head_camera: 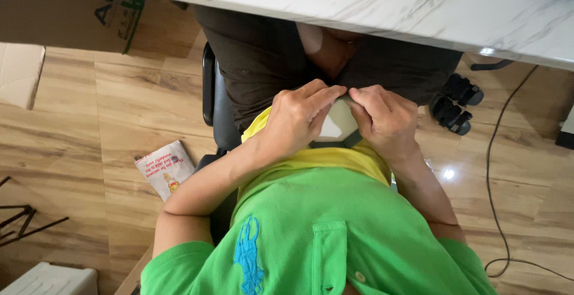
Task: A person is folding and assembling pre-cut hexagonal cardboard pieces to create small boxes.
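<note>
We pinch the top edge of the small pale, dark-trimmed piece (pixel 338 124) between our left hand (pixel 297 119) and right hand (pixel 384 118), held over our lap below the table (pixel 418 2); it seems light and thin, best gripped by its edges.

A small pale, flat-faced object with a dark grey band (pixel 338 128) along its lower edge sits in the person's lap, its upper edge covered by fingers, against yellow cloth.
</note>
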